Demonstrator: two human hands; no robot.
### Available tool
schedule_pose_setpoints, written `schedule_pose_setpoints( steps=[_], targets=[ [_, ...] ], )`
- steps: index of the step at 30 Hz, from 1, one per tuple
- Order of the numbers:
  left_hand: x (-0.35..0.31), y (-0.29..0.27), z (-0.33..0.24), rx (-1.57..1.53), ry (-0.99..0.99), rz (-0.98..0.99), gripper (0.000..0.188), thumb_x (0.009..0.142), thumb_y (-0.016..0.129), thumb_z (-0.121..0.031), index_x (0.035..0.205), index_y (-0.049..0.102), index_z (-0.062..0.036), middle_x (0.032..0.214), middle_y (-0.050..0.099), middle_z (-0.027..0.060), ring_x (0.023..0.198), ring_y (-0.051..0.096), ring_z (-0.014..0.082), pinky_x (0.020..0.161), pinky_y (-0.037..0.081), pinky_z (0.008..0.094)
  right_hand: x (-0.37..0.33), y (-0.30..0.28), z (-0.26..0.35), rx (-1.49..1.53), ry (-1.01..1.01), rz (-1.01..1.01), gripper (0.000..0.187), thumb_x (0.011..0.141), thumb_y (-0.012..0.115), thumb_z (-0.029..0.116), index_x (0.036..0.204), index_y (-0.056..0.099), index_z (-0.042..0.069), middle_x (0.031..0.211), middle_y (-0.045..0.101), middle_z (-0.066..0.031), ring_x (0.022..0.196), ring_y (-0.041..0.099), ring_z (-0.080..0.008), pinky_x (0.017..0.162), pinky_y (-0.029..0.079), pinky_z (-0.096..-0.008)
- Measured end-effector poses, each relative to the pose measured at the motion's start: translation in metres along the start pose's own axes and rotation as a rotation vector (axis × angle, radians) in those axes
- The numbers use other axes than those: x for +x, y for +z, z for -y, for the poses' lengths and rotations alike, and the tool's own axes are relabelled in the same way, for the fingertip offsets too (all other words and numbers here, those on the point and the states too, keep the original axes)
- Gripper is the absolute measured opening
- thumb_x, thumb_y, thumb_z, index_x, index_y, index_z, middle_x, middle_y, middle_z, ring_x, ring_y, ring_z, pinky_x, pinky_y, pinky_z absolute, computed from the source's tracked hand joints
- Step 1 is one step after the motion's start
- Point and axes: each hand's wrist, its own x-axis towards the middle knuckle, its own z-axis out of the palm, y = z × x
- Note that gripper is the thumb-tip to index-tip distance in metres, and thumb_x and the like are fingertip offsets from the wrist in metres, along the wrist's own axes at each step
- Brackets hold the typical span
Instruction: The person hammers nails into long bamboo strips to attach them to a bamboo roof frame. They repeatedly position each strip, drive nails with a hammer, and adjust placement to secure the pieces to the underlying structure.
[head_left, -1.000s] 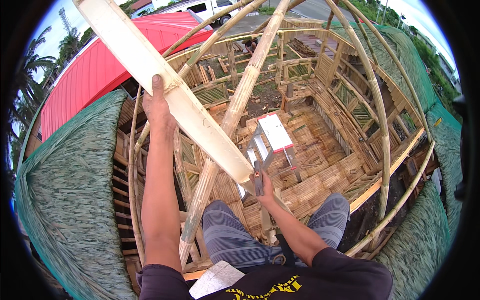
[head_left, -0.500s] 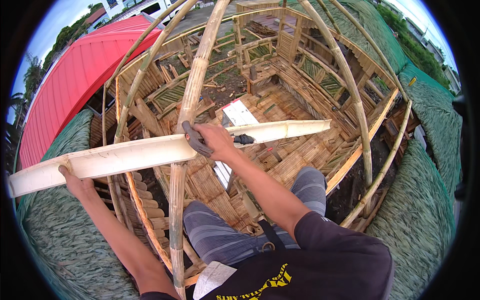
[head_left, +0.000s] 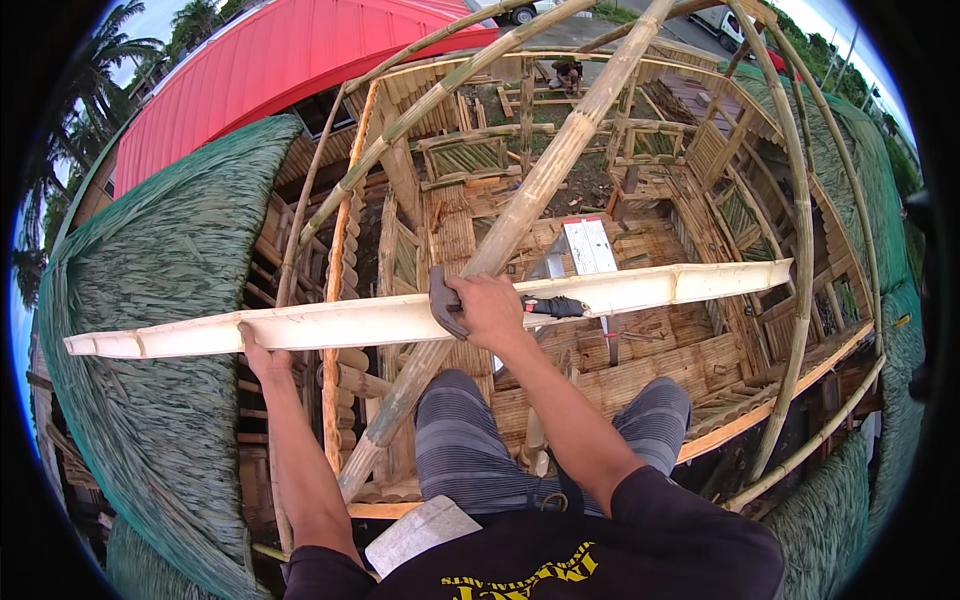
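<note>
A long split length of pale bamboo (head_left: 640, 291) lies crosswise before me, its hollow inner face toward me. My left hand (head_left: 266, 360) grips its lower edge left of the middle, thumb on the inner face. My right hand (head_left: 492, 310) is closed around a claw hammer and rests against the strip near its middle. The hammer's dark, rusty head (head_left: 445, 303) sticks out left of my fist, and its black handle (head_left: 556, 307) runs out to the right. Behind the strip, a thick round bamboo pole (head_left: 565, 150) slants from lower left to upper right.
Bamboo rafters (head_left: 800, 210) surround me. Below is a slatted bamboo floor (head_left: 650, 375) with a white-topped metal stand (head_left: 590, 247). Thatched roofing under green netting (head_left: 160, 260) slopes at left. Beyond it is a red metal roof (head_left: 300, 80). A person (head_left: 566, 76) crouches at the far side.
My view has turned leftward, so the scene sits farther right. The bamboo strip has levelled, its left end moving away from the picture's rim. Both hands keep their holds.
</note>
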Motion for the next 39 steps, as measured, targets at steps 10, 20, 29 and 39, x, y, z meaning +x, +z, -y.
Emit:
schedule_pose_setpoints(
  steps=[10, 20, 29, 39],
  targets=[
    [0.036, -0.069, -0.1, 0.099, -0.103, -0.102, 0.071, 0.105, 0.049, -0.054, 0.155, 0.035, -0.005, 0.153, 0.047, 0.0206, 0.137, 0.049, 0.0401, 0.112, 0.045, 0.0592, 0.023, 0.015, 0.102, 0.034, -0.151, 0.152, 0.037, 0.082, 0.068, 0.011, 0.119, 0.067, 0.013, 0.1, 0.072, -0.0092, 0.104, 0.068, -0.0279, 0.089, 0.046, -0.0441],
    [-0.136, 0.071, 0.086, -0.04, -0.367, 0.303, 0.062, 0.1, 0.068, -0.034, 0.149, 0.043, -0.0054, 0.147, 0.053, 0.0146, 0.136, 0.052, 0.0319, 0.115, 0.045, 0.0516, -0.084, -0.054, -0.043, 1.346, 0.483, -0.666, 0.037, 0.101, 0.065, 0.03, 0.123, 0.063, 0.001, 0.127, 0.064, -0.0125, 0.112, 0.061, -0.0195, 0.082, 0.053, -0.0393],
    [-0.331, 0.155, 0.218, 0.219, -0.941, 0.593, 0.049, 0.097, 0.075, -0.032, 0.133, 0.056, -0.0045, 0.127, 0.066, 0.0078, 0.111, 0.067, 0.0196, 0.092, 0.057, 0.0336, -0.098, 0.005, -0.153, 2.111, 0.51, -0.85, 0.066, 0.103, 0.055, 0.052, 0.145, 0.045, 0.003, 0.145, 0.054, -0.0174, 0.133, 0.053, -0.0329, 0.11, 0.043, -0.059],
    [-0.151, 0.115, 0.048, 1.547, 0.767, 1.11, 0.066, 0.087, 0.076, -0.041, 0.144, 0.056, -0.0155, 0.148, 0.055, 0.011, 0.137, 0.051, 0.0345, 0.114, 0.042, 0.046, -0.101, 0.009, -0.267, 1.974, 0.901, -1.099, 0.05, 0.105, 0.056, 0.043, 0.136, 0.054, 0.004, 0.13, 0.065, -0.0166, 0.12, 0.063, -0.0323, 0.104, 0.052, -0.0538]
  ],
)
